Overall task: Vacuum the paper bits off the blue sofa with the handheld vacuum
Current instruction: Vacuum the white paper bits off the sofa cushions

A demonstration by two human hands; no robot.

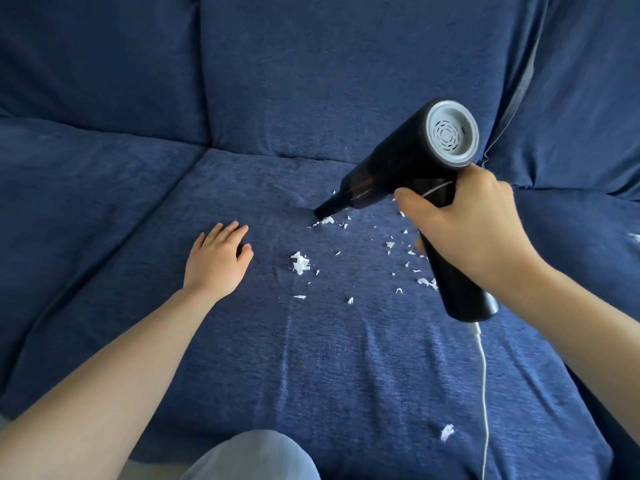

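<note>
My right hand [467, 230] grips the handle of a black handheld vacuum [405, 161]. Its narrow nozzle [327, 209] presses into the blue sofa seat cushion [311, 358], pointing down and left, and its grey rear vent faces me. White paper bits [300, 263] lie scattered on the cushion, right of my left hand and under the vacuum, with several beside the nozzle tip. One larger bit [446, 432] lies near the front edge. My left hand [218, 259] rests flat on the cushion, fingers straight, left of the bits.
A white cord [484, 393] hangs from the bottom of the handle down over the seat front. Back cushions [346, 71] rise behind the seat, and another seat cushion [86, 202] lies to the left. My knee in light fabric [256, 459] is at the bottom edge.
</note>
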